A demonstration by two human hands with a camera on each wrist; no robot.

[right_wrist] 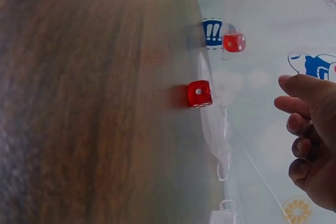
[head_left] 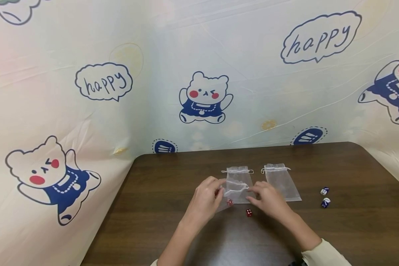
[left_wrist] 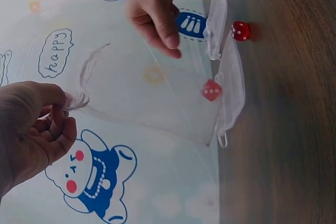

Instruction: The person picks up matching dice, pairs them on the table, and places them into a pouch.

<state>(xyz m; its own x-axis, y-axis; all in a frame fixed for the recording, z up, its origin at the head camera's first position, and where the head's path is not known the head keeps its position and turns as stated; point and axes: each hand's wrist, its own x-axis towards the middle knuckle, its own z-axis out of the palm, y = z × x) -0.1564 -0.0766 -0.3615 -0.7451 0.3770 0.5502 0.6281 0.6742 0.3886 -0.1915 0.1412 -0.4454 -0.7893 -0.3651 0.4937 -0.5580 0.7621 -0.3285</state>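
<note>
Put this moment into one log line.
Left hand: pinches sheer mesh pouch, red die inside | right hand: empty, near pouch | another red die: on brown table

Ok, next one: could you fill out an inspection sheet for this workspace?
Surface: dark wood-grain table.
Job's things: held sheer bag with a red die inside; loose red die on the table; left flat bag and right flat bag, both with white drawstrings; upper blue-and-white die and lower blue-and-white die to their right.
Clutter: nothing seen beyond these.
Hands: left hand pinches the held bag's mouth; right hand is near it, holding nothing.
Cables: nothing seen.
Surroundings: pale backdrop printed with bears and "happy".
</note>
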